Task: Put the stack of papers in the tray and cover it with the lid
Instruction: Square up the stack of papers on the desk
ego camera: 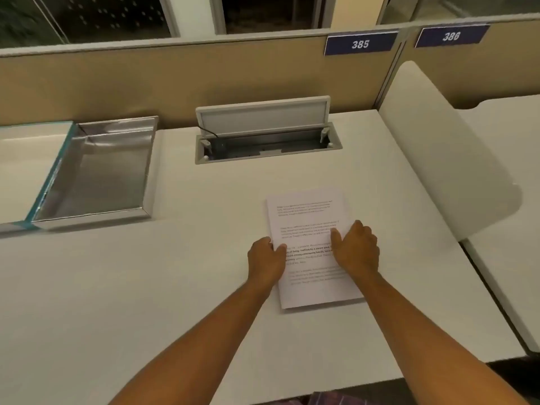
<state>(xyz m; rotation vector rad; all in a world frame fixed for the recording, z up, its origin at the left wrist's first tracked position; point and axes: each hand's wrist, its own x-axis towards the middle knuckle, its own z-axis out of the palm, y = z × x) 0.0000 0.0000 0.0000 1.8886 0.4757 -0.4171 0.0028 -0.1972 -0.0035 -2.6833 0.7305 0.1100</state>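
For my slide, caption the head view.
Left hand and right hand grip the paper stack on the desk; tray stands empty.

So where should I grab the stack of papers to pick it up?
The stack of papers lies flat on the desk, so I'd take its two long edges, left hand and right hand coming from either side, fingers sliding under.

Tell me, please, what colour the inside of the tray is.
Shiny, reflective silver; the tray shows best in the head view, the only one here.
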